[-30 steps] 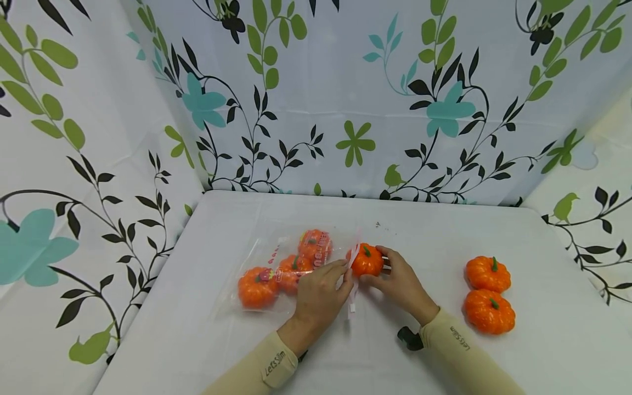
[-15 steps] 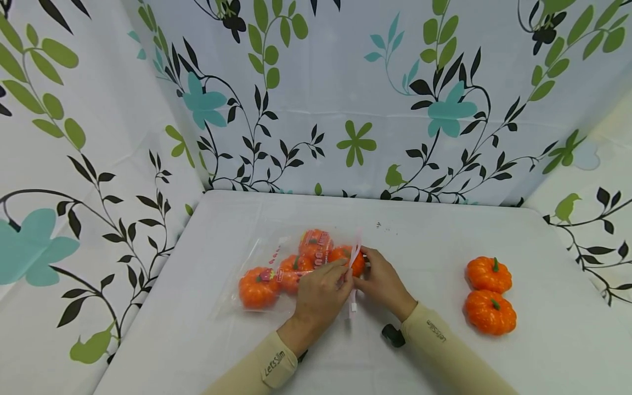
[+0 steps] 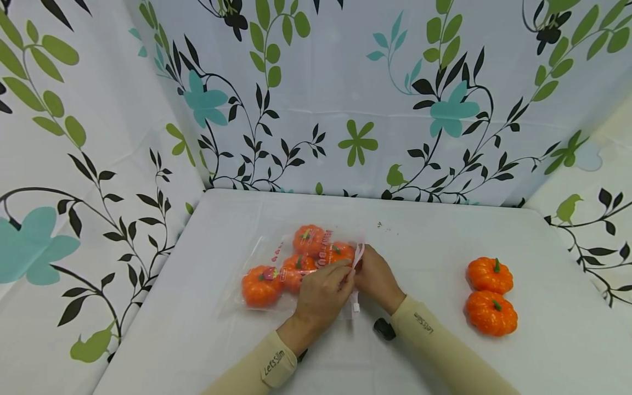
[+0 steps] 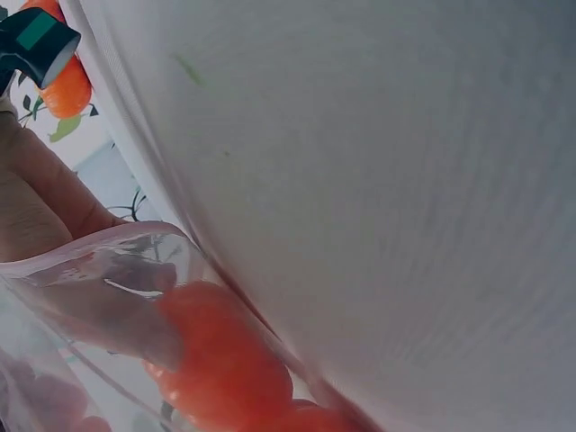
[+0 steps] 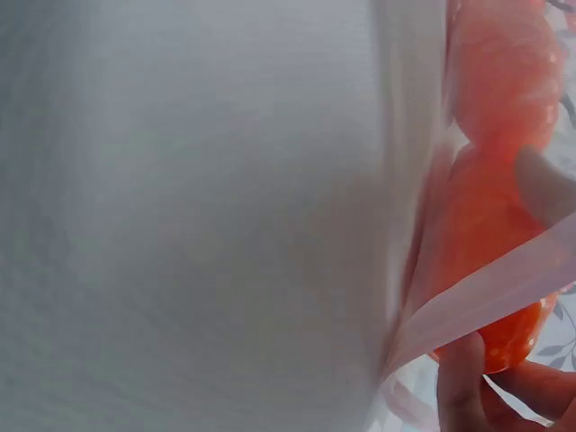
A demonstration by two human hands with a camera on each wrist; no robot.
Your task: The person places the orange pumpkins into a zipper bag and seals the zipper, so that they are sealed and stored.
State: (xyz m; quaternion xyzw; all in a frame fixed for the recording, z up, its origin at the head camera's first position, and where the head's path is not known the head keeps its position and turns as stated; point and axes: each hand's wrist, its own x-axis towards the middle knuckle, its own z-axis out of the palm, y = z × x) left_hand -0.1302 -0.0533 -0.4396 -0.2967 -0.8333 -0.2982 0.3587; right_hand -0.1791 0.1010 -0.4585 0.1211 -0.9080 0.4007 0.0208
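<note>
The bag's rim [image 3: 359, 254] is pinched between thumb and fingertips of the left hand [image 3: 321, 293], by which the near part of the right end of the bag [image 3: 261, 252] is partly covered. The right hand [image 3: 377, 277] is set at this mouth, from the right; its fingertips are hidden behind the rim in the head view. In the right wrist view its digits are shown touching the exposed end of a pumpkin [image 5: 517, 337], with a space between them; whether it is gripped or merely pressed cannot be told. In the left wrist view a digit is seen through clear film, past the rim, against a pumpkin. Four pumpkins are counted in the bag in the head view, which alone shows the whole group, the rightmost at the mouth. Two loose pumpkins [image 3: 491, 312], touching, are placed on the right of the table [image 3: 424, 241]. A black device [image 4: 40, 45], small beside the right sleeve [image 3: 424, 323] in the head view, is shown larger, with a green patch, in the left wrist view.
</note>
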